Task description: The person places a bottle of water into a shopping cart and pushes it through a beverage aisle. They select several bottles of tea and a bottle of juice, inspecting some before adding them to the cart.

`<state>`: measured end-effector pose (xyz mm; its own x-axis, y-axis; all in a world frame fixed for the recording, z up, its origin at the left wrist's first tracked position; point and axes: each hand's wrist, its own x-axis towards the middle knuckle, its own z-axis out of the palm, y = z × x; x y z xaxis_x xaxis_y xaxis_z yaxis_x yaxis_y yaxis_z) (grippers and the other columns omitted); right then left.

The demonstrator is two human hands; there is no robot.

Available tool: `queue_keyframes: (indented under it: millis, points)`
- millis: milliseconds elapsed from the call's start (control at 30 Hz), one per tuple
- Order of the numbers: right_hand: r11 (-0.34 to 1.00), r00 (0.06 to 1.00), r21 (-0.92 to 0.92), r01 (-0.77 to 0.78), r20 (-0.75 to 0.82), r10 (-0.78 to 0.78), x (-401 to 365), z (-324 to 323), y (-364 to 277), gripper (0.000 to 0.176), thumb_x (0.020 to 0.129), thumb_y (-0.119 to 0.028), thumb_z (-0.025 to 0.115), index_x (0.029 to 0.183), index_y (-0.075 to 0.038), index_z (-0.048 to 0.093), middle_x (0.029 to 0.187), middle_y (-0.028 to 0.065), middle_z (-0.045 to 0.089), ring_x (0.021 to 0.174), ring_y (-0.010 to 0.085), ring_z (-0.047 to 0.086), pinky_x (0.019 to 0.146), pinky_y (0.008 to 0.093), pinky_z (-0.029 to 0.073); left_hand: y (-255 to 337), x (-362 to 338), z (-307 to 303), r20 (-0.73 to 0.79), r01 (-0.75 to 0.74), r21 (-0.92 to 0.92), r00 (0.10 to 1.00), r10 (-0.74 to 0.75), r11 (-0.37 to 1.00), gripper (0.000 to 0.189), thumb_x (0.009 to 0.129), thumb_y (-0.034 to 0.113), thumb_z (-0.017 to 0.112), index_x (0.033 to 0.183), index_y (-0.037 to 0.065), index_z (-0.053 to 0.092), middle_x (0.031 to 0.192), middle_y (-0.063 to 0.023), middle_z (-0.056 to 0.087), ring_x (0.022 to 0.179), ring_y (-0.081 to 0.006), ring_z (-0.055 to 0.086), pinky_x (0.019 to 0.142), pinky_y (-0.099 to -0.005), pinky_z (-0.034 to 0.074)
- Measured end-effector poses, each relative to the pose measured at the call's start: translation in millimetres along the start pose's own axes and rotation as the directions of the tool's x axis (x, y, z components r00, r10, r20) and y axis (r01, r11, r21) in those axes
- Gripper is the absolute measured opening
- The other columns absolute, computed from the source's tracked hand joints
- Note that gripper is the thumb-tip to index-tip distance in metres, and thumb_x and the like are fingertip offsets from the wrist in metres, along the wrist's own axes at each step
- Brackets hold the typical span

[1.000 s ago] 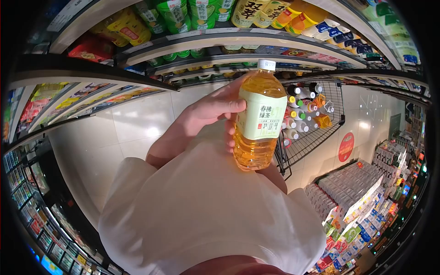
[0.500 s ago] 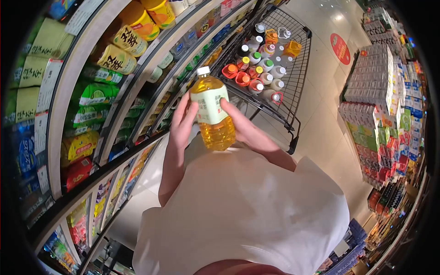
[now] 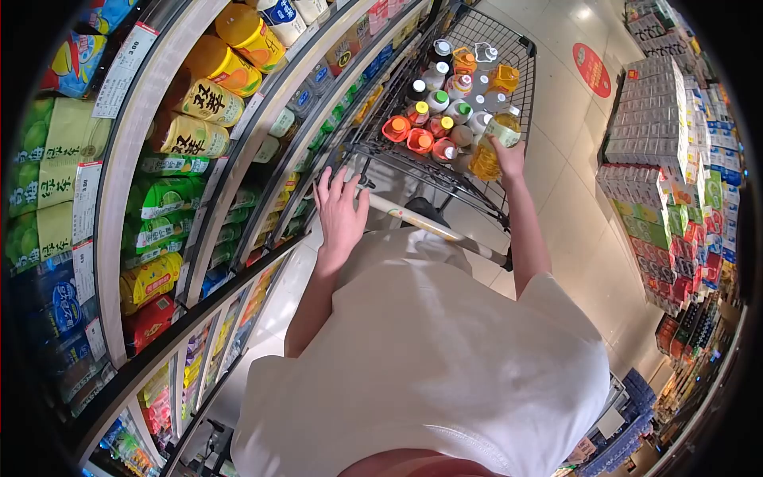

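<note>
My right hand (image 3: 510, 157) grips a large bottle of yellow drink (image 3: 485, 159) with a pale label and white cap. The bottle is tilted over the near right part of the shopping cart (image 3: 520, 79); whether its base touches the cart cannot be seen. Inside the cart stand several bottles with caps of various colours, among them an orange-capped bottle (image 3: 396, 127) and a green-capped bottle (image 3: 438, 100). My left hand (image 3: 342, 208) is empty, fingers spread, beside the shelf edge and near the left end of the cart handle (image 3: 421, 222).
Drink shelves (image 3: 207, 183) with price tags rise along my left, holding several rows of bottles. Stacked cartons (image 3: 648, 119) stand on the right. A round red floor sticker (image 3: 591, 70) lies on the tiled floor beyond the cart.
The bottle has moved from in front of my chest, between both hands, to over the cart in my right hand. My left hand has let go of it and spread its fingers.
</note>
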<state>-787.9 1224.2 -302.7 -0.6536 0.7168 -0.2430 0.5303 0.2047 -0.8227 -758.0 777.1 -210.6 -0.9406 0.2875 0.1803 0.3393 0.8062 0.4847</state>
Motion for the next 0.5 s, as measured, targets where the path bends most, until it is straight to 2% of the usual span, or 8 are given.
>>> queue_keyframes:
  millis: [67, 133, 233, 333, 500]
  points:
    - [0.990, 0.993, -0.102, -0.099, 0.061, 0.105, -3.3, -1.5, -10.6, 0.094, 0.078, -0.051, 0.097, 0.143, 0.006, 0.060, 0.134, 0.0219, 0.074, 0.120, 0.0313, 0.075, 0.102, 0.0437, 0.060, -1.5, -0.1, 7.8, -0.036, -0.015, -0.006, 0.999, 0.015, 1.000, 0.034, 0.103, 0.024, 0.074, 0.132, 0.006, 0.075, 0.154, -0.0159, 0.061, 0.153, -0.0452, 0.042, 0.127, -0.0650, 0.029]
    - [0.968, 0.982, -0.196, -0.158, 0.074, 0.175, 17.6, 11.7, 21.2, 0.103, 0.074, -0.063, 0.097, 0.141, 0.008, 0.064, 0.136, 0.0263, 0.074, 0.122, 0.0367, 0.075, 0.104, 0.0465, 0.059, -5.4, -2.6, 11.2, -0.073, -0.029, -0.013, 0.997, 0.028, 0.999, 0.032, 0.101, 0.023, 0.075, 0.129, 0.007, 0.076, 0.153, -0.0150, 0.061, 0.152, -0.0453, 0.042, 0.127, -0.0642, 0.030]
    - [0.918, 0.956, -0.362, -0.164, 0.170, 0.238, 28.7, 24.3, 23.6, 0.102, 0.075, -0.070, 0.092, 0.137, 0.009, 0.069, 0.132, 0.0287, 0.077, 0.121, 0.0396, 0.077, 0.104, 0.0483, 0.060, -7.8, -1.2, 13.0, -0.090, -0.048, 0.000, 0.995, 0.048, 0.999, 0.030, 0.099, 0.019, 0.074, 0.126, 0.006, 0.075, 0.150, -0.0146, 0.062, 0.152, -0.0456, 0.041, 0.126, -0.0608, 0.033]
    - [0.856, 0.982, -0.498, -0.135, 0.049, 0.184, 29.2, 49.9, 32.2, 0.104, 0.075, -0.077, 0.087, 0.132, 0.010, 0.073, 0.130, 0.0308, 0.077, 0.122, 0.0415, 0.077, 0.104, 0.0494, 0.060, -11.6, 0.5, 14.0, -0.107, -0.066, 0.005, 0.992, 0.066, 0.998, 0.029, 0.098, 0.017, 0.073, 0.125, 0.006, 0.074, 0.149, -0.0149, 0.062, 0.151, -0.0464, 0.042, 0.124, -0.0615, 0.034]
    - [0.800, 0.984, -0.593, -0.090, 0.069, 0.162, 25.4, 68.7, 43.6, 0.117, 0.077, -0.083, 0.081, 0.144, 0.010, 0.057, 0.132, 0.0330, 0.075, 0.124, 0.0460, 0.075, 0.107, 0.0505, 0.059, -14.6, 3.3, 13.1, -0.120, -0.065, 0.003, 0.991, 0.065, 0.998, 0.029, 0.098, 0.018, 0.073, 0.125, 0.006, 0.074, 0.148, -0.0148, 0.062, 0.151, -0.0462, 0.042, 0.124, -0.0616, 0.034]
